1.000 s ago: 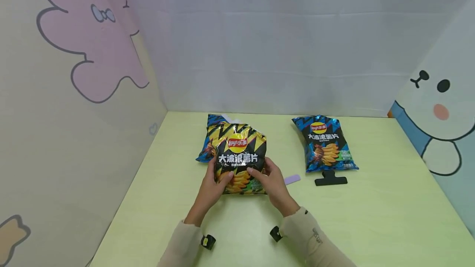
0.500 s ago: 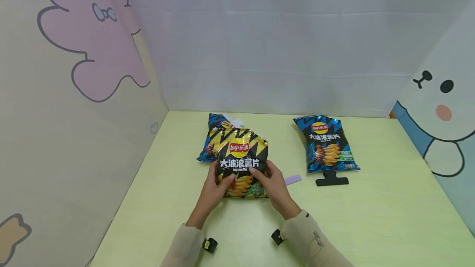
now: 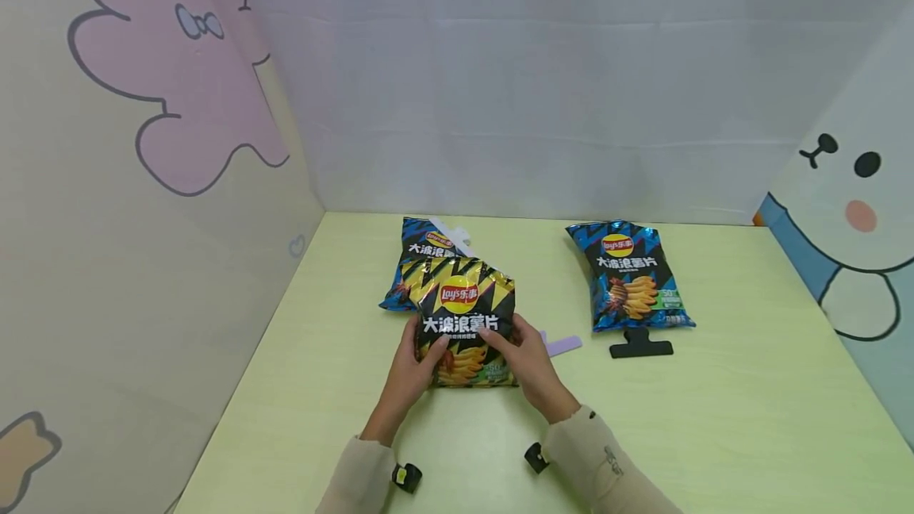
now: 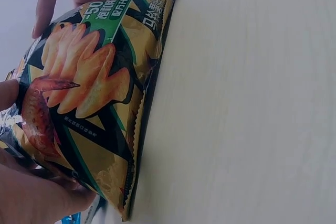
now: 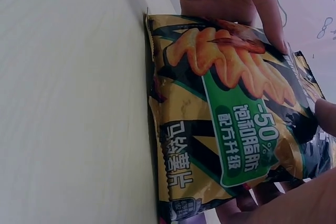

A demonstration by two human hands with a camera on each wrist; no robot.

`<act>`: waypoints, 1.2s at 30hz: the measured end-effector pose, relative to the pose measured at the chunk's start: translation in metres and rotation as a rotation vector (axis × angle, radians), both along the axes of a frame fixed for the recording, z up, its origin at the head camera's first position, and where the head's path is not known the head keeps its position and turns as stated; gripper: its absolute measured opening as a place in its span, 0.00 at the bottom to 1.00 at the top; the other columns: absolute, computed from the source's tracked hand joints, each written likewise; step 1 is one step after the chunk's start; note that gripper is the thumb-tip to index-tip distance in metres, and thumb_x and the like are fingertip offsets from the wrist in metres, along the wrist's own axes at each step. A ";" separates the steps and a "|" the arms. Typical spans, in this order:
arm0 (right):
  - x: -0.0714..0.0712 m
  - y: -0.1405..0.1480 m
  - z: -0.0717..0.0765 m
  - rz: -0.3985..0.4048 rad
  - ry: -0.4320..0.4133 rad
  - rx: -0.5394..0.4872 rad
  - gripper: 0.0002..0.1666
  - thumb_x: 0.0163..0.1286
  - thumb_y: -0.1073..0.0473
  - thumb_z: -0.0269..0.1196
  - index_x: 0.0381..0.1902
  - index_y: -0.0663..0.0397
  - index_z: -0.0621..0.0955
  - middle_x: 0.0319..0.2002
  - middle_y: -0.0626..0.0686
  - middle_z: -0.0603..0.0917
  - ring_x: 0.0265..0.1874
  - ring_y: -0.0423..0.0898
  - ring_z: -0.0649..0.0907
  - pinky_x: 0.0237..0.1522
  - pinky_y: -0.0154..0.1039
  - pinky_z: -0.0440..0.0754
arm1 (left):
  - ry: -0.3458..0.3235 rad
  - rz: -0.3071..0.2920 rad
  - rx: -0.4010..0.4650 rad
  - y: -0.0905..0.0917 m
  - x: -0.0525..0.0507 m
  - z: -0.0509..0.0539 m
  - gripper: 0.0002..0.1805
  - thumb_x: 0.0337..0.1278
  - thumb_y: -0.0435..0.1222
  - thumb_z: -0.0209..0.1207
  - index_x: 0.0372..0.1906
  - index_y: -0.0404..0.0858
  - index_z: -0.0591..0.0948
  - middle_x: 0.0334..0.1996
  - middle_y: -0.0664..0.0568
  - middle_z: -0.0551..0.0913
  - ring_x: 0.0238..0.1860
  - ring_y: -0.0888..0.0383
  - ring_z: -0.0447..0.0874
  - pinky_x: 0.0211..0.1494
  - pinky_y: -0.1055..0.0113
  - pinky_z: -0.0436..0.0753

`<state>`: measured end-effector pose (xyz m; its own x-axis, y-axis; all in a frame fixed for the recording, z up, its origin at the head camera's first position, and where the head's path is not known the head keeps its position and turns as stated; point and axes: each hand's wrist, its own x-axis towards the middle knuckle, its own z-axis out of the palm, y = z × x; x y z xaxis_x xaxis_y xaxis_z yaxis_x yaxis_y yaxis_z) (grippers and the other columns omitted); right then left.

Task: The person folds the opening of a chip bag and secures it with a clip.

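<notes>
A yellow-and-black bag of potato chips [image 3: 460, 300] stands nearly upright between my two hands. My left hand [image 3: 410, 367] grips its left side, thumb on the front. On the right side my right hand [image 3: 531, 363] holds it the same way, its thumb also pressing the front. The wrist views show the printed lower front of the chip bag [image 4: 89, 77] and its bottom seam close to the table. Fingers behind the bag are partly hidden. A blue bag of chips [image 3: 421, 244] lies just behind, partly covered by the yellow one.
A white strip-like piece [image 3: 448, 233] lies by the rear blue bag. Another blue chip bag [image 3: 628, 276] lies to the right, with a black clip [image 3: 641, 344] in front of it. A lilac piece [image 3: 566, 346], partly hidden, lies beside my right hand on the pale table [image 3: 750, 403].
Both hands have brought the yellow chip bag slightly down and nearer to me. More of the blue bag, the white piece and the lilac piece now shows.
</notes>
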<state>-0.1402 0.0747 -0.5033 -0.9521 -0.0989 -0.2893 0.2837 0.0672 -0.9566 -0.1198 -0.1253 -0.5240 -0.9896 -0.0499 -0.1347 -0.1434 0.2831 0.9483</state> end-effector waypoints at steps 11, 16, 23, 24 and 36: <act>-0.010 0.004 0.005 -0.066 0.049 -0.112 0.31 0.77 0.42 0.56 0.71 0.48 0.72 0.63 0.60 0.82 0.53 0.46 0.85 0.56 0.43 0.85 | -0.011 -0.001 0.075 0.000 0.000 -0.004 0.39 0.69 0.55 0.57 0.77 0.47 0.57 0.72 0.43 0.69 0.70 0.45 0.70 0.76 0.44 0.69; -0.019 0.008 0.009 -0.118 0.068 -0.090 0.27 0.78 0.45 0.55 0.69 0.50 0.74 0.61 0.60 0.83 0.52 0.47 0.86 0.56 0.43 0.86 | -0.017 -0.010 0.106 -0.001 0.000 -0.005 0.39 0.70 0.54 0.56 0.77 0.47 0.56 0.72 0.42 0.69 0.71 0.44 0.71 0.74 0.45 0.71; -0.026 0.010 0.014 -0.149 0.081 -0.095 0.22 0.78 0.53 0.57 0.62 0.58 0.79 0.57 0.60 0.85 0.50 0.43 0.85 0.56 0.35 0.83 | -0.016 -0.018 0.106 -0.005 0.000 -0.004 0.39 0.72 0.53 0.55 0.79 0.46 0.54 0.69 0.40 0.73 0.68 0.44 0.75 0.71 0.46 0.75; -0.026 0.011 0.015 -0.148 0.083 -0.102 0.21 0.78 0.53 0.57 0.61 0.59 0.80 0.56 0.59 0.86 0.50 0.42 0.86 0.55 0.34 0.83 | -0.019 -0.017 0.096 -0.006 0.000 -0.004 0.39 0.72 0.54 0.54 0.79 0.46 0.54 0.69 0.40 0.73 0.67 0.45 0.76 0.71 0.46 0.75; -0.030 0.010 0.016 -0.123 0.112 -0.129 0.19 0.78 0.56 0.58 0.57 0.62 0.82 0.54 0.61 0.86 0.49 0.45 0.86 0.56 0.34 0.82 | -0.011 -0.023 0.045 -0.022 -0.011 0.010 0.39 0.73 0.54 0.54 0.79 0.46 0.53 0.72 0.37 0.70 0.73 0.39 0.70 0.75 0.43 0.70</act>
